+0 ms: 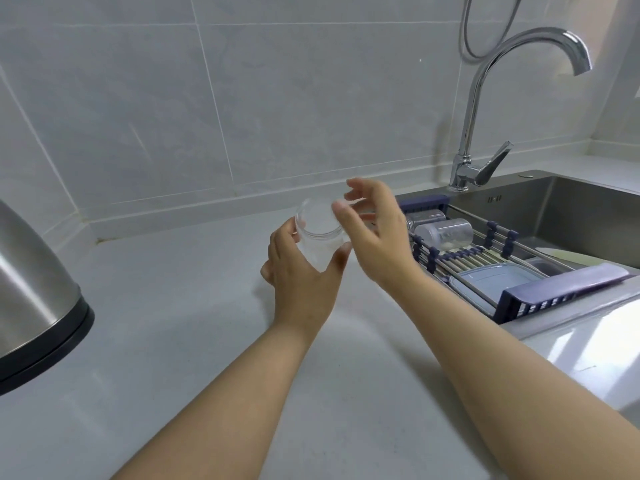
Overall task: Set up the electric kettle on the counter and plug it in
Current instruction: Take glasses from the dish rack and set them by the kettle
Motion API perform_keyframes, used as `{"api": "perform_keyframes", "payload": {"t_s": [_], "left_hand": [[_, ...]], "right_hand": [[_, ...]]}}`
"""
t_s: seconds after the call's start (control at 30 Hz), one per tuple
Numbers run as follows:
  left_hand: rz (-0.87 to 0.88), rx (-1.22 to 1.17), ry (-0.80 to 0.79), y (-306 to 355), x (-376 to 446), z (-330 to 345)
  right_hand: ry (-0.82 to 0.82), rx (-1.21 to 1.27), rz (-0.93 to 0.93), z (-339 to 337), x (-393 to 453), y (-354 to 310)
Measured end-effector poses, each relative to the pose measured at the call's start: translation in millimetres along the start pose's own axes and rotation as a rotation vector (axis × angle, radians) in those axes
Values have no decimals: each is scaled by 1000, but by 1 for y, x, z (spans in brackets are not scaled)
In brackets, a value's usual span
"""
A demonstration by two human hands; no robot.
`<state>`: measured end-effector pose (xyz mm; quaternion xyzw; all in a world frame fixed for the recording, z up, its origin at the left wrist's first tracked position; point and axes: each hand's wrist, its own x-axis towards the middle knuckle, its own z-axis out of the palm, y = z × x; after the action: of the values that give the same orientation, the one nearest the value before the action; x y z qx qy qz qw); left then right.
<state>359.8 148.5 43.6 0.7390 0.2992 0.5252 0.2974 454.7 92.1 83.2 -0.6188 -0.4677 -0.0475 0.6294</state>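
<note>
A stainless steel electric kettle (31, 296) with a black base ring stands at the far left of the grey counter (173, 341), partly cut off by the frame edge. My left hand (301, 271) grips a clear glass cup (320, 233) above the middle of the counter. My right hand (374, 226) hovers just right of the cup's rim with fingers spread and relaxed, holding nothing. No cord or plug is visible.
A steel sink (571, 216) lies at the right under a chrome tap (485, 109). A blue dish rack (519, 271) across the sink holds clear jars and a plastic container. A tiled wall runs behind the counter.
</note>
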Motion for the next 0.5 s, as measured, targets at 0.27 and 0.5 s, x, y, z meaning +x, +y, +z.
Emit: {"api": "perform_keyframes", "payload": {"t_s": [0.27, 0.5], "left_hand": [[-25, -4, 135, -10, 1, -22], [-15, 9, 193, -14, -3, -37]], "right_hand": [[-50, 126, -24, 32, -27, -5], [-50, 136, -11, 53, -48, -21]]}}
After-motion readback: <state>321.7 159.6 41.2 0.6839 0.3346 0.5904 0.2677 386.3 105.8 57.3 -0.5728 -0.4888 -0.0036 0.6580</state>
